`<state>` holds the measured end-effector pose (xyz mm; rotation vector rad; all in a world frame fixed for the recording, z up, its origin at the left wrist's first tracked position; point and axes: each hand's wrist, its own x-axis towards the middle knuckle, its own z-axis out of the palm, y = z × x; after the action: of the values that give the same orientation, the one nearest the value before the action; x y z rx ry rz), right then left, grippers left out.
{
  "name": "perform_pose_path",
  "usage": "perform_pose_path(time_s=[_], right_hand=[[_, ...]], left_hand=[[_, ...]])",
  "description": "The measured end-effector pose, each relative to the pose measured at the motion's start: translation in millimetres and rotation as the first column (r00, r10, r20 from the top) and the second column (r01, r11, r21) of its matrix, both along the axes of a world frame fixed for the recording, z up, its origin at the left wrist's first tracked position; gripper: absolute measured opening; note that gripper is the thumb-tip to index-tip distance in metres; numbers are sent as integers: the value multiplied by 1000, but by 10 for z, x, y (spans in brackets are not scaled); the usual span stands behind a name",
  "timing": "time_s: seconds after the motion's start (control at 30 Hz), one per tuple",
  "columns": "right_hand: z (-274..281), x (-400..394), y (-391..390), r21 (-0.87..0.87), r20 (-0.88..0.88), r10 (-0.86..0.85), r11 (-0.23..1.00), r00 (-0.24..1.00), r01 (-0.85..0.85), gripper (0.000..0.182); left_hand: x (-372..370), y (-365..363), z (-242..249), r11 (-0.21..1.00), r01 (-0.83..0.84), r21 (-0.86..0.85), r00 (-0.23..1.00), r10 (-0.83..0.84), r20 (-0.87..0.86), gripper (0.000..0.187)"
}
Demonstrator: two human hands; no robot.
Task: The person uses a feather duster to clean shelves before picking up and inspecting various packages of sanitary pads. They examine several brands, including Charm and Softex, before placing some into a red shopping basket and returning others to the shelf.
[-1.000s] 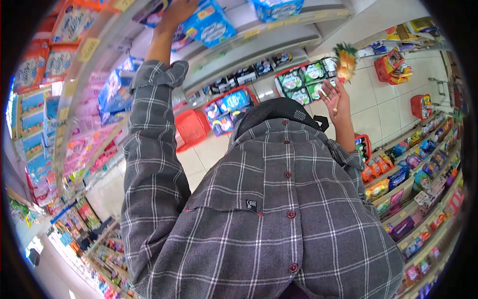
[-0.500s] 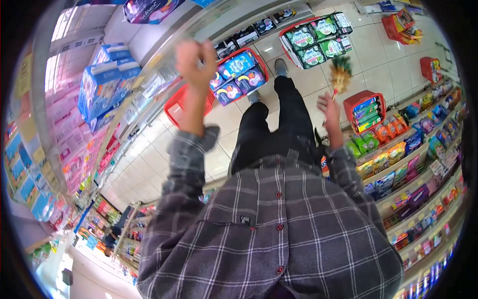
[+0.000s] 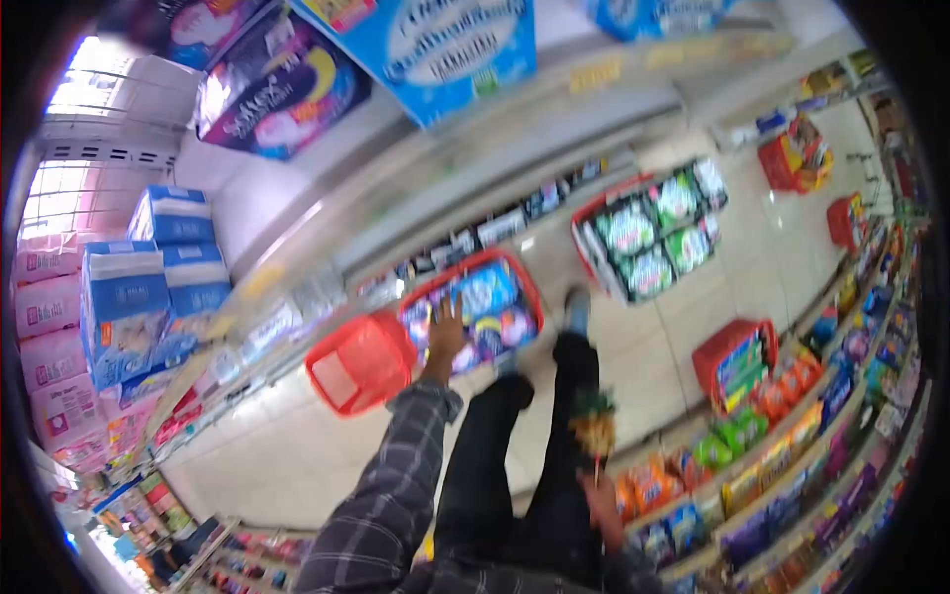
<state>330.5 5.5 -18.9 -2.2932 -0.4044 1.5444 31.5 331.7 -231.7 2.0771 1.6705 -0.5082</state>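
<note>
My left hand (image 3: 445,335) stretches down with its fingers apart over a red basket (image 3: 473,309) full of blue and purple packs; whether it touches them is blurred. My right hand (image 3: 601,498) sits low beside my dark trousers and grips the stick of a small feather duster (image 3: 592,424), its yellow and green plumes pointing up. Grey plaid sleeves cover both arms.
An empty red basket (image 3: 358,362) lies left of the full one. Another basket with green packs (image 3: 648,236) stands farther along the tiled floor. Shelves of packets line the left (image 3: 139,297) and the right (image 3: 792,436). Big blue and purple packs (image 3: 435,49) sit overhead.
The view has swung from the upper shelf toward the floor. My left hand has dropped from the shelf packs to the basket. The right hand with the duster has sunk beside my leg.
</note>
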Motion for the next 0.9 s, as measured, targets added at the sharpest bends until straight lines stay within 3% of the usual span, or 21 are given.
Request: perform_pose_path(time_s=[0.03, 0.13, 0.2, 0.23, 0.27, 0.33, 0.4, 0.47, 0.5, 0.53, 0.6, 0.67, 0.73, 0.77, 0.8, 0.87, 0.9], right_hand=[[241, 9, 190, -234, -14, 39, 971, 999, -41, 36], [86, 3, -83, -75, 17, 18, 997, 1000, -17, 39], [-138, 17, -300, -3, -12, -21, 1000, 1000, 21, 32], [-104, 17, -303, 23, -28, -40, 999, 999, 40, 29], [-79, 7, -303, -17, 13, -44, 999, 999, 44, 39], [-20, 33, -318, 33, 22, -39, 999, 999, 39, 39], [-28, 23, -290, 101, 44, -24, 995, 999, 20, 37], [252, 20, -28, 77, 58, 22, 997, 998, -27, 33], [411, 13, 116, 72, 69, 43, 996, 997, -48, 31], [476, 30, 182, 140, 95, 93, 984, 991, -106, 28], [542, 100, 367, 268, 177, 179, 937, 968, -223, 31], [452, 112, 575, 529, -12, 12, 849, 1000, -4, 61], [903, 175, 1018, 522, -194, 93, 853, 976, 23, 75], [1130, 217, 1175, 555, -242, 187, 832, 952, -22, 74], [1490, 188, 1310, 556, -399, 170, 827, 901, 90, 65], [1892, 225, 1433, 595, -467, 255, 799, 847, 88, 58], [2135, 212, 1504, 594, -484, 217, 792, 848, 136, 56]], left_hand=[[156, 110, 25, 998, 32, 62, 999, -33, 27, 127], [441, 307, -78, 998, -52, 20, 999, 52, 0, 122], [464, 298, -437, 980, -56, 189, 997, 66, -46, 120], [494, 255, -438, 964, -56, 261, 995, 77, -70, 120], [486, 212, -421, 944, -53, 326, 998, 59, -9, 117], [519, 132, -80, 972, -25, 232, 1000, 22, 18, 120], [506, 97, 360, 973, 30, 228, 998, -41, 47, 121], [442, -51, 788, 991, 94, 97, 983, -108, 148, 120], [402, -179, 1010, 980, 149, 133, 962, -175, 210, 122], [357, -311, 1278, 979, 140, 147, 904, -187, 385, 122], [345, -542, 1869, 963, 224, 151, 818, -270, 509, 118], [449, -682, 2969, 949, 288, 128, 774, -309, 553, 118], [512, -910, 3718, 924, 338, 178, 716, -375, 589, 118], [565, -978, 4028, 910, 358, 210, 691, -410, 596, 117], [608, -1027, 4350, 911, 348, 222, 687, -409, 600, 113], [657, -1075, 4873, 891, 359, 277, 649, -451, 613, 111], [667, -1070, 5084, 871, 370, 324, 641, -491, 590, 111]])
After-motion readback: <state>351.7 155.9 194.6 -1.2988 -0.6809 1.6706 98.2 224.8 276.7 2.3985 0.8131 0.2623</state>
